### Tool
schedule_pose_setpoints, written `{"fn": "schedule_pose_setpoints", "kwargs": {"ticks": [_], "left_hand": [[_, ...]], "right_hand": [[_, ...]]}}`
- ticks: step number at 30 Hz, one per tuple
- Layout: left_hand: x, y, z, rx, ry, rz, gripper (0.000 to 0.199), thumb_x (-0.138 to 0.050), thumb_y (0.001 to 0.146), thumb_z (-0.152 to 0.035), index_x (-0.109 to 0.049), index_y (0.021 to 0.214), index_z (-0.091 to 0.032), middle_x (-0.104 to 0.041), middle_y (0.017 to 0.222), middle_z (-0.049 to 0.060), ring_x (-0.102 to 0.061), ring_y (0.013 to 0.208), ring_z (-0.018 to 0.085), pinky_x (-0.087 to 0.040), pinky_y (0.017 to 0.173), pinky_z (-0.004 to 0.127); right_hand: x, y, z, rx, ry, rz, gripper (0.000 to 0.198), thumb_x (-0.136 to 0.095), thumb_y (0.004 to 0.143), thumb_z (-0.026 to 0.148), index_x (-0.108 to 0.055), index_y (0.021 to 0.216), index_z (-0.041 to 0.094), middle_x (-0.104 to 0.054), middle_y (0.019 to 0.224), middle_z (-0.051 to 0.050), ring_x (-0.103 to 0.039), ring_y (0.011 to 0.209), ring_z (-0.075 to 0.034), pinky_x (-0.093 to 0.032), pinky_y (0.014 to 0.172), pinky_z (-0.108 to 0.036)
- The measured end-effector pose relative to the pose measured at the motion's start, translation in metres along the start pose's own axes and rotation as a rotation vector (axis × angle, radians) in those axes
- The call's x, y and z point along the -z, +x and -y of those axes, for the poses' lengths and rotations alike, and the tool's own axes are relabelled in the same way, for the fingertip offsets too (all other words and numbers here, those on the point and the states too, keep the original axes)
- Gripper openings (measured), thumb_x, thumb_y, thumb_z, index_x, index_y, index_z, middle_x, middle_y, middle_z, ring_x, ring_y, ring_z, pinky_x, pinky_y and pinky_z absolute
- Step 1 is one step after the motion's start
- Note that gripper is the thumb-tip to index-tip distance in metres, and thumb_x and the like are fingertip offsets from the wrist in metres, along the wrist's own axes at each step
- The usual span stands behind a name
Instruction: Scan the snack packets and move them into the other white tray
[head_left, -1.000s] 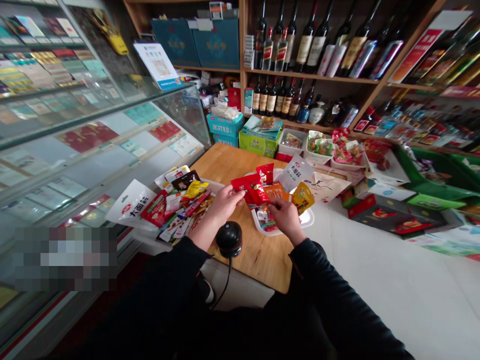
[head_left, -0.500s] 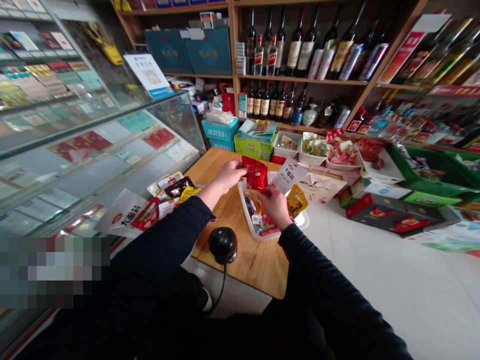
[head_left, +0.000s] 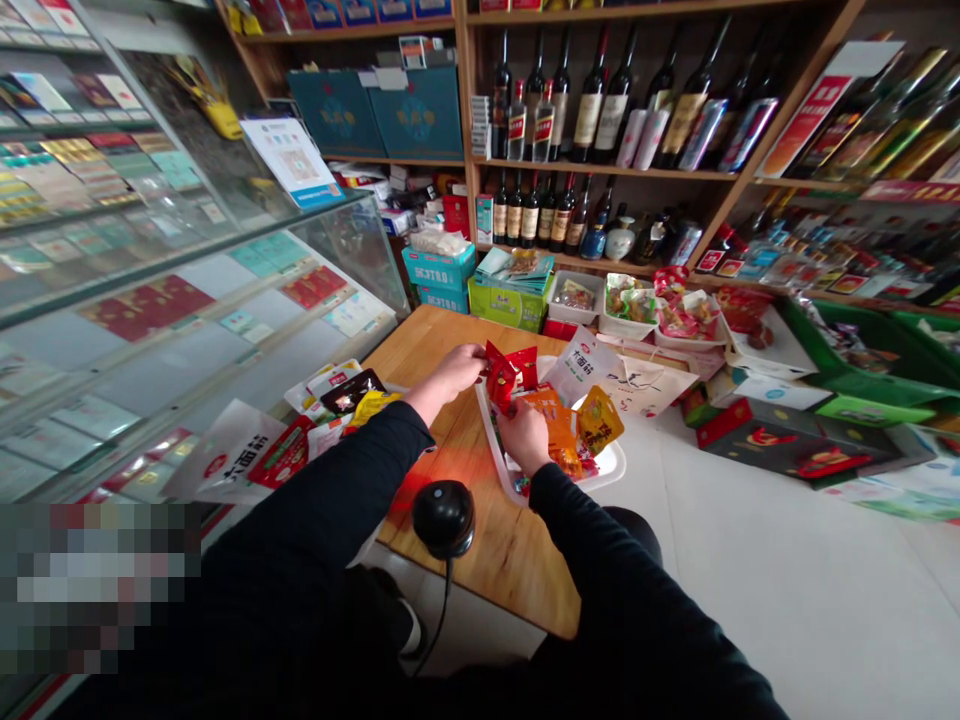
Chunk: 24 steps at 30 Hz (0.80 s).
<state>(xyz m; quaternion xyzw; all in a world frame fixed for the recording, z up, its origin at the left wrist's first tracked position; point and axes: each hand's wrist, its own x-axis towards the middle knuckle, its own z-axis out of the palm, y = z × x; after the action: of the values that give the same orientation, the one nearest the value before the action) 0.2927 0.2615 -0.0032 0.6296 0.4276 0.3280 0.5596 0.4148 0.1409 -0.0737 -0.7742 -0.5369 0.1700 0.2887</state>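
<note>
Wooden shelving (head_left: 463, 90) with wine bottles (head_left: 590, 115): stood beyond the white tray (head_left: 616, 465). Glass display counter (head_left: 187, 350): ran along the tray's left, well apart. Wooden table (head_left: 517, 575): lay beneath the tray. White tray: shallow, rimmed, crowded with loose packets. Snack heap (head_left: 352, 392): left of the tray, partly hidden by a dark sleeve (head_left: 341, 490). White pouch (head_left: 577, 365), black-lettered: leaned at the tray's far side. Black scanner (head_left: 442, 512), domed, corded: sat near-left of the tray, a red glow on the wood beside it. Left hand (head_left: 459, 370): by the tray's far-left rim, fingers pinched on a red packet (head_left: 501, 378). Right hand (head_left: 527, 438): curled over the tray, fingertips at that packet's lower edge; whether gripping, could not be told. Orange packet (head_left: 559, 420): in the tray, right of the red one, crowding finger room. Red packet: above the tray's far-left part; judged light, soft and slippery, best held by a flat edge; contents unseen.
</note>
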Motion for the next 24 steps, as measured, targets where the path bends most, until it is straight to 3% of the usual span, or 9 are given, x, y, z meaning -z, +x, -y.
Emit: {"fn": "schedule_pose_setpoints", "kwargs": {"ticks": [5, 12, 19, 24], "left_hand": [[-0.001, 0.002, 0.018, 0.068, -0.005, 0.064, 0.012, -0.066, 0.066, -0.015, -0.071, 0.076, -0.014, -0.071, 0.076, 0.009, -0.061, 0.062, 0.017, -0.044, 0.060, 0.028], [0.002, 0.010, 0.047, 0.065, -0.020, 0.044, 0.010, -0.066, 0.068, -0.019, -0.072, 0.074, -0.014, -0.072, 0.073, 0.009, -0.060, 0.060, 0.016, -0.044, 0.060, 0.028], [0.003, 0.024, 0.039, 0.100, -0.021, -0.003, 0.010, -0.063, 0.068, -0.018, -0.071, 0.072, -0.015, -0.072, 0.075, 0.009, -0.062, 0.063, 0.017, -0.046, 0.062, 0.029], [0.005, 0.026, 0.041, 0.077, -0.011, -0.075, 0.011, -0.065, 0.067, -0.018, -0.072, 0.075, -0.015, -0.072, 0.073, 0.009, -0.064, 0.069, 0.020, -0.047, 0.066, 0.030]], "right_hand": [[-0.008, -0.008, -0.005, -0.032, -0.069, 0.042, 0.023, -0.059, 0.090, 0.034, -0.070, 0.102, 0.018, -0.076, 0.093, -0.013, -0.071, 0.087, -0.025, -0.048, 0.075, -0.029], [-0.012, -0.008, -0.005, 0.010, -0.159, 0.103, 0.025, -0.056, 0.093, 0.035, -0.073, 0.102, 0.019, -0.076, 0.094, -0.013, -0.072, 0.087, -0.026, -0.051, 0.075, -0.031], [-0.018, 0.021, 0.009, -0.022, -0.220, 0.171, 0.033, -0.052, 0.096, 0.037, -0.074, 0.105, 0.013, -0.075, 0.100, -0.022, -0.074, 0.095, -0.030, -0.054, 0.082, -0.035], [-0.021, 0.037, 0.019, 0.015, -0.269, 0.228, 0.026, -0.052, 0.094, 0.024, -0.069, 0.111, 0.014, -0.074, 0.107, -0.021, -0.073, 0.101, -0.031, -0.055, 0.085, -0.039]]}}
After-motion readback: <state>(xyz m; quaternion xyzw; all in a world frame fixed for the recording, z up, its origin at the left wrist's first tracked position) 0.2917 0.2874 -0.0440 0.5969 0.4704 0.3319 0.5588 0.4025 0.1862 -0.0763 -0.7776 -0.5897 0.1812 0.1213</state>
